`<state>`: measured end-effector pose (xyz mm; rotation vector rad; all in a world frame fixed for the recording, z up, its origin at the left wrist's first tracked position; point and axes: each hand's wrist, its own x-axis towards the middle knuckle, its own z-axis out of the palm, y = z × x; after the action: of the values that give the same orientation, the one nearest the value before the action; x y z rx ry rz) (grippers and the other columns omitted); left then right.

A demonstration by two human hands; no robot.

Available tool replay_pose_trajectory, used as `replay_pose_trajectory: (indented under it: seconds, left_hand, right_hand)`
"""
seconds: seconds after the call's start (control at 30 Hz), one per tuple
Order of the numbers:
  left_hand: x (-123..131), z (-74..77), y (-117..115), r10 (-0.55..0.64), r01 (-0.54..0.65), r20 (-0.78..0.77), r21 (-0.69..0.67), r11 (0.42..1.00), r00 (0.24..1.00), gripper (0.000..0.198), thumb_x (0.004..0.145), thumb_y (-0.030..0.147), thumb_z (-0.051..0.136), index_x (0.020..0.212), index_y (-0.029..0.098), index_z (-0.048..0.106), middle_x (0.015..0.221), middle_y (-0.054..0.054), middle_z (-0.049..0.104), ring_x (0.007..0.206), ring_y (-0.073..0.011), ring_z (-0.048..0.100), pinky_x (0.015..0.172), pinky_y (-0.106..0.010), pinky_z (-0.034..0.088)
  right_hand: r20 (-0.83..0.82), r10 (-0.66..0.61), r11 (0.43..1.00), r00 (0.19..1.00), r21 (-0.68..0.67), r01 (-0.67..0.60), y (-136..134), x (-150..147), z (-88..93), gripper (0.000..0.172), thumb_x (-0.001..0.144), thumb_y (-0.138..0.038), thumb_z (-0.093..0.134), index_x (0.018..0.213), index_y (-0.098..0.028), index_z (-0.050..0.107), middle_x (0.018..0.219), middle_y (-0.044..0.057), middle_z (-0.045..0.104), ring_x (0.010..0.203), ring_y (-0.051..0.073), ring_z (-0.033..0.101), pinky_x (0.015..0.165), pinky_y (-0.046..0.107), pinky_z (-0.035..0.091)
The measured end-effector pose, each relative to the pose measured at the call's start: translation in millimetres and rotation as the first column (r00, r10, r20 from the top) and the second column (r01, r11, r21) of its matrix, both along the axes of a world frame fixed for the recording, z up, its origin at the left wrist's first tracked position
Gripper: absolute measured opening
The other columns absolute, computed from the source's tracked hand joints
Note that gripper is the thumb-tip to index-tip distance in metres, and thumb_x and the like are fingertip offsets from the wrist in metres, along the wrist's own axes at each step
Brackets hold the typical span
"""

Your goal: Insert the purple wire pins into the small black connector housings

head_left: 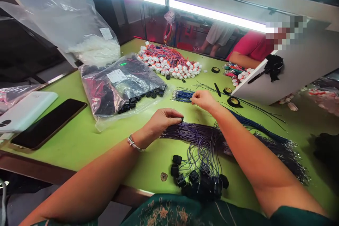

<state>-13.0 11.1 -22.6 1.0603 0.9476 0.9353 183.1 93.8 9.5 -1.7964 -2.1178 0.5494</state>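
Wires, thin, purple, seemingly pinched by left hand.

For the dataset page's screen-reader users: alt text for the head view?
On a green table, a person's left hand pinches the end of a purple wire bundle while the right hand pinches at a blue wire bundle. Black connectors on wires lie nearer; a phone and bagged parts sit left.
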Motion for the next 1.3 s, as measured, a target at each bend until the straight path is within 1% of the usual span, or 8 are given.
replay_pose_trajectory:
  seconds: [0.1, 0.2, 0.33, 0.57, 0.8, 0.97, 1.17, 1.3]
  left_hand:
    - [-1, -6.1, 1, -0.004, 0.005, 0.028, -0.031, 1.000, 1.000, 0.024, 0.060, 0.027, 0.081, 0.081, 0.017, 0.076, 0.074, -0.005, 0.071, 0.064, -0.0151, 0.061, 0.063, -0.029, 0.044]
    - [-1, -8.9, 2, -0.017, 0.018, 0.032, -0.015, 1.000, 0.999, 0.025, 0.060, 0.027, 0.081, 0.081, 0.016, 0.076, 0.076, -0.005, 0.071, 0.067, -0.0156, 0.061, 0.066, -0.029, 0.044]
    - [-1, -5.3, 1, -0.035, 0.036, 0.038, -0.015, 0.999, 0.999, 0.025, 0.057, 0.025, 0.083, 0.079, 0.016, 0.076, 0.076, -0.005, 0.072, 0.069, -0.0158, 0.061, 0.068, -0.030, 0.045]
    - [2, -2.0, -1, -0.026, 0.044, 0.145, -0.125, 0.991, 0.989, 0.024, 0.057, 0.020, 0.084, 0.079, 0.015, 0.075, 0.078, -0.005, 0.072, 0.073, -0.0139, 0.064, 0.074, -0.027, 0.049]
    - [5, -3.4, 1, 0.022, 0.040, 0.249, -0.239, 0.970, 0.968, 0.022, 0.059, 0.012, 0.082, 0.079, 0.015, 0.073, 0.084, -0.004, 0.073, 0.083, -0.0140, 0.068, 0.088, -0.027, 0.050]
    - [5, -2.9, 2, 0.025, 0.037, 0.244, -0.245, 0.969, 0.969, 0.021, 0.061, 0.008, 0.080, 0.079, 0.014, 0.072, 0.085, -0.005, 0.074, 0.083, -0.0143, 0.068, 0.086, -0.026, 0.051]
    - [3, -5.8, 5, 0.032, 0.033, 0.251, -0.250, 0.968, 0.968, 0.020, 0.063, 0.008, 0.079, 0.081, 0.014, 0.072, 0.088, -0.005, 0.074, 0.086, -0.0146, 0.068, 0.089, -0.026, 0.051]
    - [2, -8.2, 6, 0.016, 0.048, 0.264, -0.233, 0.971, 0.964, 0.021, 0.064, 0.009, 0.079, 0.083, 0.015, 0.072, 0.090, -0.004, 0.074, 0.090, -0.0147, 0.068, 0.091, -0.026, 0.050]
  right_hand:
    - [-0.310, 0.063, 0.996, 0.949, -0.045, -0.080, -11, -12, 16.5, 0.014, 0.073, -0.021, 0.057, 0.074, -0.013, 0.068, 0.063, 0.003, 0.066, 0.052, 0.010, 0.049, 0.052, 0.023, 0.036]
    - [-0.432, 0.159, 0.985, 0.888, 0.010, -0.171, -29, -34, 19.2, 0.014, 0.073, -0.020, 0.057, 0.073, -0.013, 0.069, 0.064, 0.003, 0.067, 0.058, 0.010, 0.054, 0.057, 0.023, 0.040]
    - [-0.421, 0.132, 0.990, 0.898, 0.022, -0.136, -50, -44, 13.1, 0.012, 0.070, -0.018, 0.058, 0.066, -0.014, 0.069, 0.060, 0.000, 0.064, 0.057, 0.010, 0.051, 0.057, 0.022, 0.038]
    - [-0.503, -0.009, 1.000, 0.864, -0.026, -0.005, -75, -12, 0.9, 0.014, 0.070, -0.021, 0.056, 0.064, -0.013, 0.066, 0.057, -0.002, 0.058, 0.053, 0.009, 0.045, 0.053, 0.022, 0.033]
    - [-0.556, -0.065, 0.996, 0.829, 0.010, 0.085, -91, -7, -18.2, 0.014, 0.071, -0.023, 0.056, 0.069, -0.015, 0.066, 0.055, -0.003, 0.054, 0.050, 0.008, 0.040, 0.050, 0.022, 0.029]
    - [-0.496, -0.029, 0.997, 0.868, 0.047, 0.061, -94, -7, -24.6, 0.016, 0.074, -0.024, 0.055, 0.072, -0.016, 0.068, 0.054, -0.004, 0.053, 0.049, 0.008, 0.040, 0.049, 0.023, 0.028]
    - [-0.400, 0.032, 0.994, 0.916, 0.110, 0.014, -96, -4, -20.4, 0.019, 0.078, -0.023, 0.051, 0.072, -0.016, 0.068, 0.057, -0.002, 0.057, 0.054, 0.009, 0.043, 0.053, 0.023, 0.028]
    - [-0.412, 0.046, 0.998, 0.910, 0.064, -0.021, -95, -3, -18.8, 0.020, 0.077, -0.021, 0.049, 0.068, -0.016, 0.066, 0.060, -0.001, 0.059, 0.058, 0.010, 0.047, 0.056, 0.023, 0.031]
